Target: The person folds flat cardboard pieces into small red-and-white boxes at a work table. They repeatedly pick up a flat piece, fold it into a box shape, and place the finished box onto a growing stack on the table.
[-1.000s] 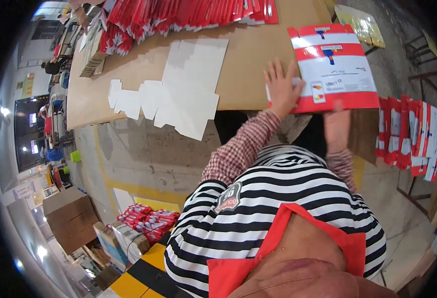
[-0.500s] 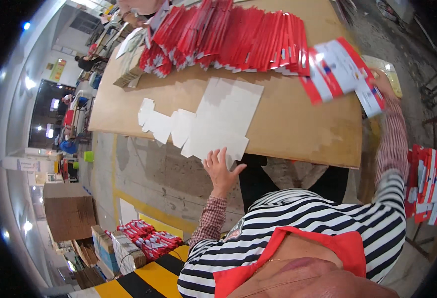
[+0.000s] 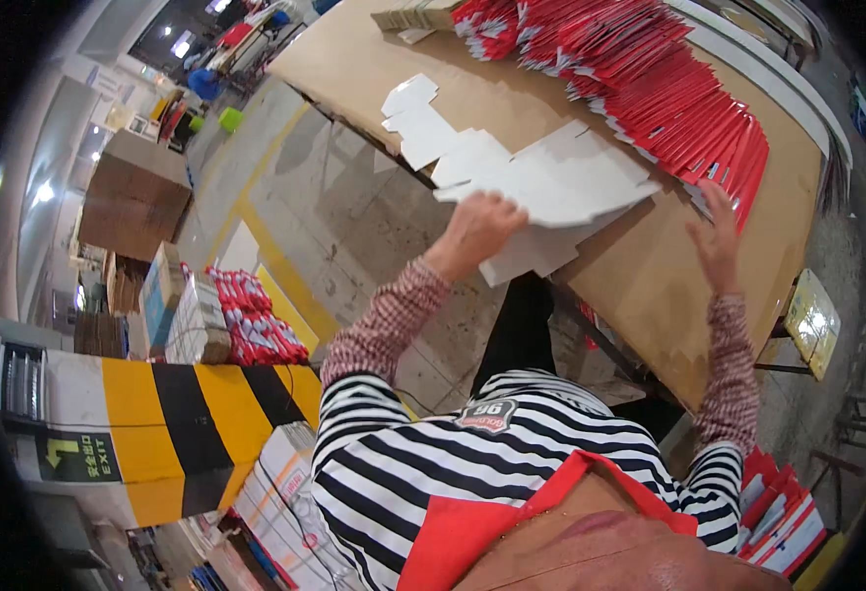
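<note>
Left hand gripped flat white carton blanks while the open right hand touched red packs on the brown table.

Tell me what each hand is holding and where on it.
The left hand grips the near edge of the top flat white die-cut carton blank on the stack. The right hand holds nothing; its open fingers rest by the row of red folded cartons.

White die-cut cardboard blanks, flat, overlapping in a stack, overhanging the brown table's near edge
</note>
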Tool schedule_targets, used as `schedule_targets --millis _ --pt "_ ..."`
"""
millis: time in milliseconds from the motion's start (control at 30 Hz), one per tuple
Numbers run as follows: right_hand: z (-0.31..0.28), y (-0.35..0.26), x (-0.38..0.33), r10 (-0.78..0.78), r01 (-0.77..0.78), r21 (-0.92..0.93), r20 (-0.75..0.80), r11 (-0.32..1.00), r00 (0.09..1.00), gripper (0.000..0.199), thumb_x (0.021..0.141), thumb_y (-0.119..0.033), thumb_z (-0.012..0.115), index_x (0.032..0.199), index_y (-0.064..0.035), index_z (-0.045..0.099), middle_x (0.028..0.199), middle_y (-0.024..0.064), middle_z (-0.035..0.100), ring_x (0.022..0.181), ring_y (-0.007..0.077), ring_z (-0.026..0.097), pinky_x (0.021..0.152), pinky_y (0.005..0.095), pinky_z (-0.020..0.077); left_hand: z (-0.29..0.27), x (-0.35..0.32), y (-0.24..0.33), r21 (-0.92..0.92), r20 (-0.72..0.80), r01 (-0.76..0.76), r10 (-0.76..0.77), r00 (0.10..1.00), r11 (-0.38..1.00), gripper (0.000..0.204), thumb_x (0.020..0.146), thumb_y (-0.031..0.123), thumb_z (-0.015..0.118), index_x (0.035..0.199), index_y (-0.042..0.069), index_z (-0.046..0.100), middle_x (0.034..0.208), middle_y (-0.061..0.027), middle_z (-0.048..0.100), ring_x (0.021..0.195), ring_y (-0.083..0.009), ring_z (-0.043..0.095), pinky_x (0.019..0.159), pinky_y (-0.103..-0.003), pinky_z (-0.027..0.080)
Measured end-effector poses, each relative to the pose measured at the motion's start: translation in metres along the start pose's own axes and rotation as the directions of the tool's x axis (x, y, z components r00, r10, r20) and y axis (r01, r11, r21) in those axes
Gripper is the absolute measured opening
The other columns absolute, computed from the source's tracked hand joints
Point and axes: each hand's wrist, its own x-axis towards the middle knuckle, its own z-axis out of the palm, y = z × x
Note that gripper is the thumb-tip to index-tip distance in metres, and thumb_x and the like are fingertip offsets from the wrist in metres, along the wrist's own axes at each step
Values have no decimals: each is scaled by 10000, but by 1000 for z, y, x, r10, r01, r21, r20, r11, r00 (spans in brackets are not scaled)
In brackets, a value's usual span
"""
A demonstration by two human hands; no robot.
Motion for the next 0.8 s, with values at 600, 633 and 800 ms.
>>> schedule_targets --millis 600,633,800 --pt "52 -135 -67 228 -260 153 202 953 952 128 902 -105 630 1003 -27 642 799 174 624 699 326 635 622 400 490 31 -38 170 -568 -324 -357 197 925 742 431 799 451 731 952 73 591 1043 -132 592 1037 -271 556 877 -429 445" --pt "53 -128 -72 327 -348 170 142 922 934 123 920 -110 621 1005 -24 635 781 177 619 681 322 629 618 402 487 40 -41 175 -641 -80 -257 270 960 723 551 787 497 728 1089 53 606 1195 -192 580 1187 -318 525 960 -485 426" --pt "7 -112 -71 323 -314 80 -186 946 928 208 910 -88 664 1100 -3 670 950 135 704 781 263 648 684 353 505 109 -33 147 -268 126 -11 46 991 963 929 816 558 674 1497 45 305 1538 -314 232 1419 -504 228 1081 -674 240"
